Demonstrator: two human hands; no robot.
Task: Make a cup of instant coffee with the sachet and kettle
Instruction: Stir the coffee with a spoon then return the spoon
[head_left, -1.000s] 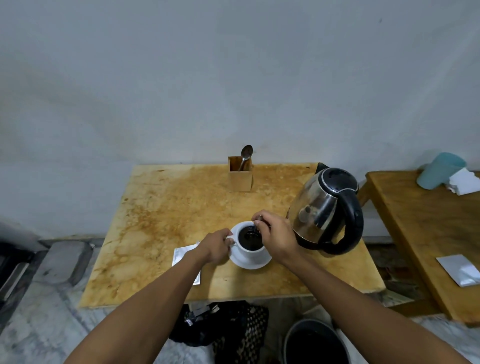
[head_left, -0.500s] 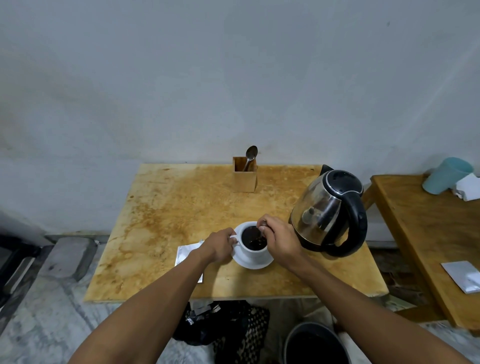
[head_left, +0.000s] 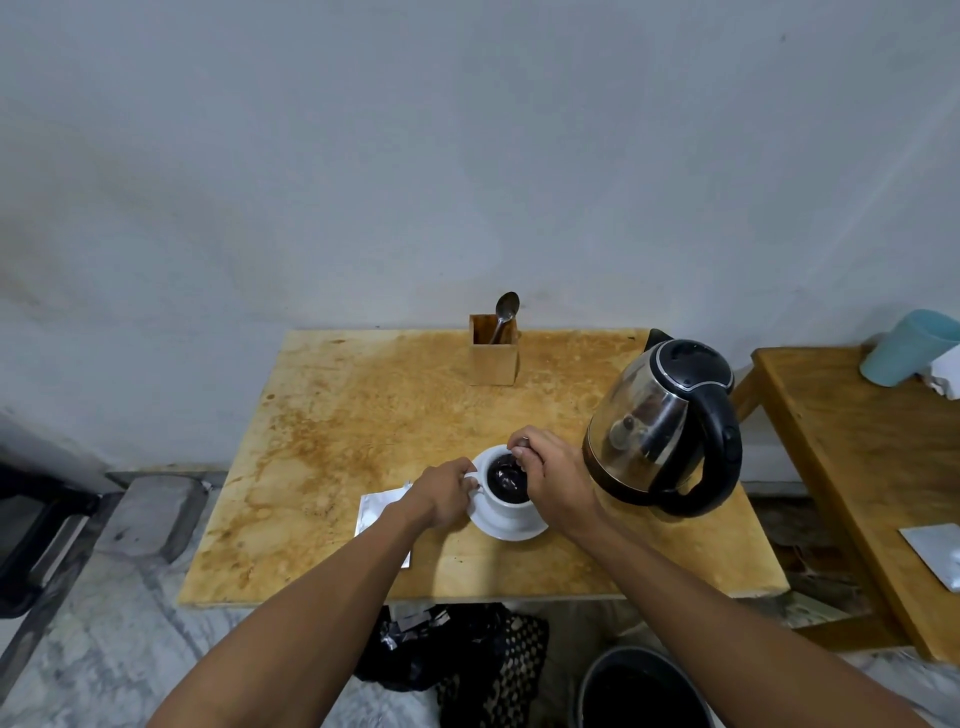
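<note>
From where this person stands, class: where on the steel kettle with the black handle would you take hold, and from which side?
Grip the black loop handle of the steel electric kettle, coming from the right and near side. The handle arches down that side, facing the person, while the spout points away toward the wall. The shiny body offers no grip and is probably hot.

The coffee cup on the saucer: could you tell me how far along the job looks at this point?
Done: the cup on its saucer holds dark liquid, the kettle stands upright on the table, and a flat sachet lies beside the saucer. In hand: the left hand steadies the cup's handle while the right hand holds a spoon in it, apparently stirring. Left: probably only finishing the stir.
</note>
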